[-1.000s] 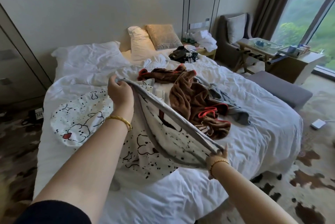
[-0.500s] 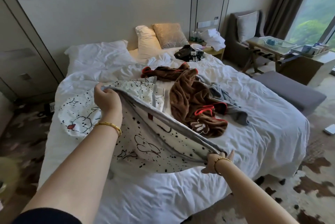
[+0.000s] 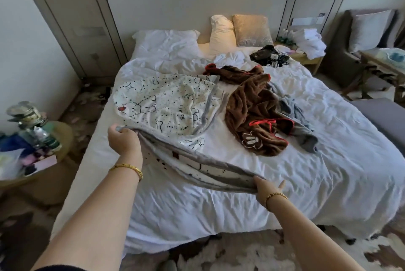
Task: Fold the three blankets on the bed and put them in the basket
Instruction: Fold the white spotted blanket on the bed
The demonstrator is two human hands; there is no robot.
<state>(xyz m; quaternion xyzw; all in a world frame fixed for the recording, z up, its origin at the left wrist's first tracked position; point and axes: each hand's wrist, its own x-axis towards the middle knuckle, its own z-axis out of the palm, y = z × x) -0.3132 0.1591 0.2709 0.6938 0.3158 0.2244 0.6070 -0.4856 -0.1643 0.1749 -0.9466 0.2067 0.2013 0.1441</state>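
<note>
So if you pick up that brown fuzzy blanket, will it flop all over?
Probably yes. The brown blanket lies crumpled in soft folds on the bed, so it looks floppy and would likely droop from a hand. Its plush pile suggests it grips rather than slips. The spotted blanket already sags between the left hand and right hand, hinting at similar limpness.
</note>
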